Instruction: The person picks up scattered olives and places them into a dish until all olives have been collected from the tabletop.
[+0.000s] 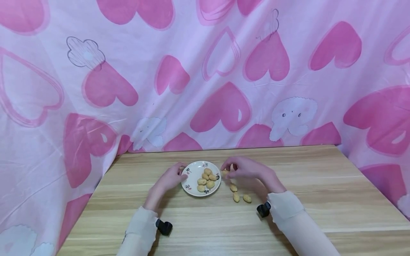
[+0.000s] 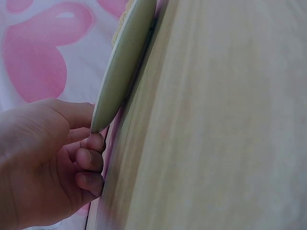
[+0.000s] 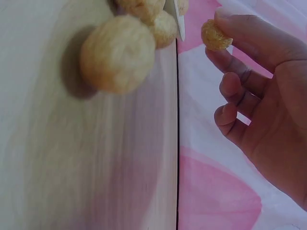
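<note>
A round white plate [image 1: 191, 185] with small printed figures lies on the table, bearing several tan, wrinkled, oval walnuts [image 1: 210, 184]. At its left edge my left hand [image 1: 171, 176] pinches the rim, thumb above and fingertips under it; the left wrist view shows the plate's underside [image 2: 120, 72] by the fingers. Just past the right rim, my right hand [image 1: 245, 168] holds one walnut [image 3: 216, 35] between thumb and index finger, the other fingers loosely bent. Below that hand a few loose walnuts [image 1: 236, 197] rest on the wood.
The wooden table [image 1: 205, 227] runs back to a pink heart-patterned cloth [image 1: 221, 106] hanging behind it and at both sides. A small black camera sits on each wrist, one by the left sleeve [image 1: 141, 222] and one by the right sleeve [image 1: 286, 205].
</note>
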A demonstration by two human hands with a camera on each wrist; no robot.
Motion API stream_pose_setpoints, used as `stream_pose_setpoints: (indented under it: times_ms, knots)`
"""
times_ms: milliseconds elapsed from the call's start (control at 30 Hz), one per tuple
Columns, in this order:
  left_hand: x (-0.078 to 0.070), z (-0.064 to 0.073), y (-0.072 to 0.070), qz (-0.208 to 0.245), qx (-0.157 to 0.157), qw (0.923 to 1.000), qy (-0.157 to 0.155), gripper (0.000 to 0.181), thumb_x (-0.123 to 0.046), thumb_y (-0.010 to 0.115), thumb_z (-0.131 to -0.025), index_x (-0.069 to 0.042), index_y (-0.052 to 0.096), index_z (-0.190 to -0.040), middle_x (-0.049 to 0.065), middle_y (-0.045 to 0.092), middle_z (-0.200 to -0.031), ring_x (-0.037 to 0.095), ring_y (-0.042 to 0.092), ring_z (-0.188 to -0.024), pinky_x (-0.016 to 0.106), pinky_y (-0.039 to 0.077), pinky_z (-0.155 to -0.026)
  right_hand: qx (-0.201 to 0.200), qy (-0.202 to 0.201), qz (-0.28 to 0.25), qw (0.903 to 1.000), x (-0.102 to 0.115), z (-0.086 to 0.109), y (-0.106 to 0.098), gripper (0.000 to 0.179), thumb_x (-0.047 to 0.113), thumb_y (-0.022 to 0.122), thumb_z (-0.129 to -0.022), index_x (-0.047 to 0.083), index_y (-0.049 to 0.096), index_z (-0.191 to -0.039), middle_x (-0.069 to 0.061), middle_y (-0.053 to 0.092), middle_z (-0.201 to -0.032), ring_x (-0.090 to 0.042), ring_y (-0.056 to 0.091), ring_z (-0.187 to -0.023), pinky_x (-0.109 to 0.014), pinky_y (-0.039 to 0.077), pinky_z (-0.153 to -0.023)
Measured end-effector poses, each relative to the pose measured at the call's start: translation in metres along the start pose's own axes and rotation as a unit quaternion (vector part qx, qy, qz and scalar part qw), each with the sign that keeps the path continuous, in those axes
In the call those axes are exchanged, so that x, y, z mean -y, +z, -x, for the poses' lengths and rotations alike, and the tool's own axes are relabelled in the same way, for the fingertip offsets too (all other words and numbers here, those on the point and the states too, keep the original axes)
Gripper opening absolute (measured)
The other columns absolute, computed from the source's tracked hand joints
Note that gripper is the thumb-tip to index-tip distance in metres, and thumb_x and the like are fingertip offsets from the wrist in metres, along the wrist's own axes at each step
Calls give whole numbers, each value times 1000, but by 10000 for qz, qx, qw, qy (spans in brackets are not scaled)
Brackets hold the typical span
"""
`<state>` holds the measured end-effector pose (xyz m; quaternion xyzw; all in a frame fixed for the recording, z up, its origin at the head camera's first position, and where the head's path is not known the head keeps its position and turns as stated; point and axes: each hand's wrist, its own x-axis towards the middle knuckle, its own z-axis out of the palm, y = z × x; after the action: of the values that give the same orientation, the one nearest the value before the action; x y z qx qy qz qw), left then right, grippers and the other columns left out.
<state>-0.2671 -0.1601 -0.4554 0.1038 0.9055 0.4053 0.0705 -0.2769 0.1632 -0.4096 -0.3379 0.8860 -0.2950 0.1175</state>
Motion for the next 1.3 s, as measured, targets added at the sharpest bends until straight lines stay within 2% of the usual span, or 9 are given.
stream_pose_setpoints:
  times_ms: [200, 567, 800, 933, 1200, 1300]
  knots:
    - [0, 1, -1, 38, 7, 10000, -60, 46, -10, 67, -91, -7, 56, -135, 5, 56, -79, 15, 48, -67, 28, 41, -59, 82, -262, 23, 9996, 6, -15, 2, 29, 22, 72, -90, 15, 71, -118, 7, 64, -97, -14, 58, -83, -28, 50, -73]
    - [0, -1, 0, 76, 54, 10000, 18, 46, -8, 67, -90, -4, 56, -135, 6, 56, -79, 16, 48, -67, 29, 41, -58, 155, -385, 303, 9987, 26, -38, 6, 28, 25, 72, -89, 17, 72, -116, 7, 63, -96, -15, 58, -85, -27, 50, -71]
    - [0, 0, 0, 42, 33, 10000, -13, 45, -8, 67, -90, -4, 56, -134, 7, 59, -82, 16, 51, -70, 29, 42, -62, 237, -527, 482, 9972, 34, -58, 13, 30, 24, 73, -89, 12, 72, -116, 6, 63, -95, -13, 58, -84, -26, 49, -72]
    - [0, 1, -1, 69, 35, 10000, -9, 45, -8, 66, -90, -4, 56, -134, 6, 60, -82, 16, 52, -71, 29, 43, -63, 273, -433, 438, 9977, 34, -68, 18, 31, 26, 73, -89, 12, 72, -117, 6, 63, -95, -13, 58, -84, -27, 50, -72]
    - [0, 0, -2, 42, 46, 10000, -14, 45, -10, 67, -91, -6, 57, -134, 4, 54, -77, 15, 47, -65, 27, 39, -58, 190, -69, 308, 9993, 33, -83, 25, 31, 28, 73, -89, 17, 71, -118, 7, 63, -98, -12, 57, -88, -29, 50, -77]
    - [1, -1, -1, 4, 39, 10000, -25, 44, -10, 67, -91, -7, 57, -134, 4, 55, -77, 15, 47, -66, 27, 40, -58, 208, -67, 270, 9994, 31, -89, 28, 30, 27, 73, -90, 16, 71, -118, 7, 64, -98, -12, 58, -90, -28, 50, -79]
